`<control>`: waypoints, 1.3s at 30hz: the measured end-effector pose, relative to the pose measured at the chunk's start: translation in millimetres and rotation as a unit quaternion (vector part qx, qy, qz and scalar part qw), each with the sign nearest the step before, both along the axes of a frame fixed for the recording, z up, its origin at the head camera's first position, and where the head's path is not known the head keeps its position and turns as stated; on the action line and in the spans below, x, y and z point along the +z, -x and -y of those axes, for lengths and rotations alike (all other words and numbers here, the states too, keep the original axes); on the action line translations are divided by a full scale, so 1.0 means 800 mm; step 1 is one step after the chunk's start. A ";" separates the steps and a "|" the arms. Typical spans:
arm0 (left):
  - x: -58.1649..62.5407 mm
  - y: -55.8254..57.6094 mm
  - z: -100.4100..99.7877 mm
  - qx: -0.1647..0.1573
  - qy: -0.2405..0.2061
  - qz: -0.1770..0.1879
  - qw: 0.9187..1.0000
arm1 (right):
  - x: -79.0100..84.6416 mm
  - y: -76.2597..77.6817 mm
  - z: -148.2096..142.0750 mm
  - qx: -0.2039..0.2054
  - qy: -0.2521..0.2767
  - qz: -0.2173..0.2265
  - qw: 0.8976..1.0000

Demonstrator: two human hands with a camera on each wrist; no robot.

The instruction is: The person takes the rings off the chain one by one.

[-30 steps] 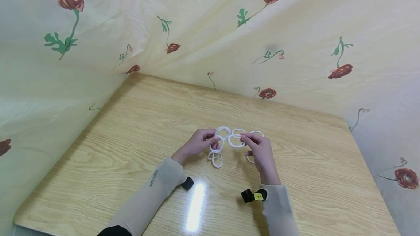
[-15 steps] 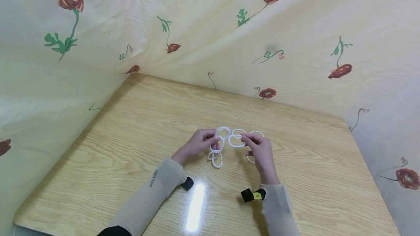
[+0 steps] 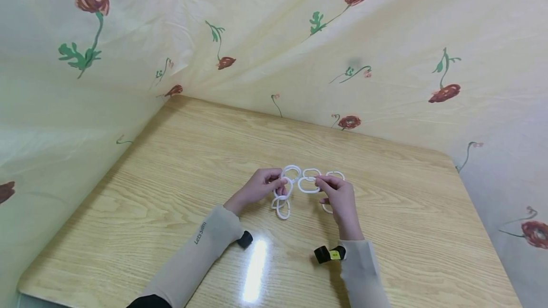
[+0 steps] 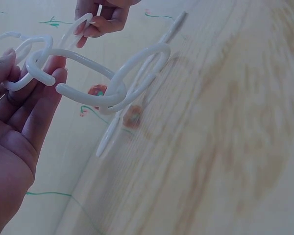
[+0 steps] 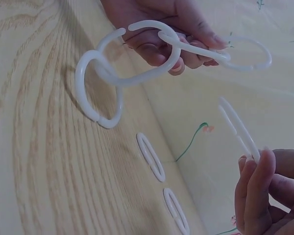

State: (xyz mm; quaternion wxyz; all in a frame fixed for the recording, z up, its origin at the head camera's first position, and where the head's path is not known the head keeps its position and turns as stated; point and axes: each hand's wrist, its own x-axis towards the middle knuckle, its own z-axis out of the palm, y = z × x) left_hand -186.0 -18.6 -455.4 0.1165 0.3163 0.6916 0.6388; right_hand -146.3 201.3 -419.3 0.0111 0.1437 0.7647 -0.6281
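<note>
My left hand point(image 3: 265, 185) holds a chain of several white plastic links point(image 4: 83, 97), oval rings each with a small gap, pinched between thumb and fingers. Part of the chain dangles below those fingers over the table. Between thumb and fingertips my right hand point(image 3: 341, 198) pinches a single white link point(image 5: 244, 131) by one end. This single link is held apart from the chain in the right wrist view, a short way from the chain's end link point(image 5: 271, 56).
Loose white links lie on the wooden table point(image 3: 205, 146): one behind the held link, another link point(image 3: 335, 172) beyond the right hand, and a third partly hidden by that hand. A flowered cloth point(image 3: 257, 23) encloses the table's back and sides.
</note>
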 end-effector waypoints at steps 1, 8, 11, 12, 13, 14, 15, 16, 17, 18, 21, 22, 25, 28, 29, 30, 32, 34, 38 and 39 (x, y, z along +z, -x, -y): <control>0.000 0.000 0.000 0.001 0.001 0.000 1.000 | 0.000 0.000 0.000 0.001 -0.001 0.001 1.000; -0.001 0.001 0.000 0.002 0.001 0.000 1.000 | -0.003 0.002 -0.001 0.003 -0.009 0.009 1.000; -0.001 0.001 0.000 0.003 0.001 0.001 1.000 | -0.005 0.002 -0.002 0.003 -0.013 0.013 1.000; -0.001 0.000 0.000 0.004 0.002 0.002 1.000 | -0.005 0.003 -0.002 0.003 -0.014 0.015 1.000; -0.001 0.000 0.000 0.005 0.001 0.002 1.000 | -0.006 0.003 -0.003 0.004 -0.016 0.016 1.000; 0.000 0.000 0.000 0.005 0.001 0.003 1.000 | -0.006 0.003 -0.003 0.004 -0.017 0.017 1.000; -0.001 0.000 0.000 0.006 0.002 0.003 1.000 | -0.007 0.003 -0.003 0.005 -0.019 0.018 1.000; -0.001 0.000 0.000 0.007 0.002 0.002 1.000 | -0.007 0.003 -0.003 0.005 -0.020 0.019 1.000; 0.000 0.000 0.000 0.007 0.002 0.003 1.000 | -0.008 0.003 -0.004 0.005 -0.022 0.020 1.000; 0.000 0.000 0.000 0.007 0.001 0.003 1.000 | -0.008 0.003 -0.004 0.006 -0.024 0.021 0.999; 0.000 0.000 0.000 0.008 0.004 0.003 1.000 | -0.011 0.004 -0.005 0.005 -0.027 0.021 0.999; -0.001 0.000 0.000 0.009 0.005 0.004 1.000 | -0.012 0.004 -0.005 0.006 -0.029 0.020 0.999; -0.001 0.001 0.000 0.010 0.007 0.008 1.000 | -0.014 0.004 -0.006 0.006 -0.030 0.015 0.999; -0.002 0.001 0.001 0.010 0.008 0.011 1.000 | -0.018 0.005 -0.007 0.005 -0.034 0.017 0.999; -0.002 0.001 0.001 0.009 0.008 0.010 1.000 | -0.020 0.006 -0.007 0.003 -0.034 0.019 0.999; -0.002 0.001 0.001 0.009 0.008 0.011 1.000 | -0.021 0.006 -0.007 0.002 -0.034 0.022 0.999; -0.002 0.000 0.000 0.009 0.008 0.010 1.000 | -0.024 0.007 -0.008 0.000 -0.035 0.025 0.999; -0.002 0.000 0.000 0.009 0.010 0.012 1.000 | -0.026 0.008 -0.009 0.001 -0.034 0.026 0.999; -0.001 -0.001 0.000 0.010 0.013 0.012 1.000 | -0.030 0.009 -0.010 0.000 -0.039 0.025 0.999; 0.000 -0.001 0.000 0.010 0.014 0.012 1.000 | -0.031 0.009 -0.010 -0.001 -0.042 0.026 0.999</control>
